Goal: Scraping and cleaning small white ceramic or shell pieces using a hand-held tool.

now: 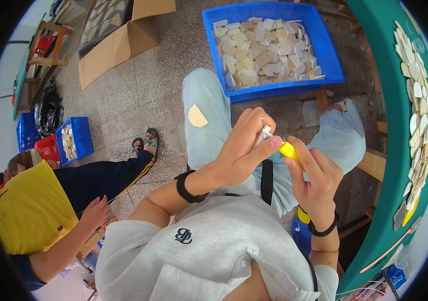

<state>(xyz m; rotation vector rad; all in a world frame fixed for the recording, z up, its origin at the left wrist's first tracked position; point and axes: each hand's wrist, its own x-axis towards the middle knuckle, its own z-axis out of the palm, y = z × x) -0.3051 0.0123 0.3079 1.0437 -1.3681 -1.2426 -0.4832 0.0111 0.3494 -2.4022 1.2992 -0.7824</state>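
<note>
Head view: speckled floor (124, 103) spread out, green table (397, 145) right of blue bin (289, 90), cardboard box (103, 60) left. Nearside of bin, right hand (316, 175) gripped yellow-handled tool (290, 152); left hand (244, 144) pinched small white piece (266, 130).

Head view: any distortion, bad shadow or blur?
Head view: black fisheye border, green table bowed at right; head view: floor well lit, darker beneath the table; head view: yellow handle clear, but the small pale piece in the left hand hard to make out.
</note>
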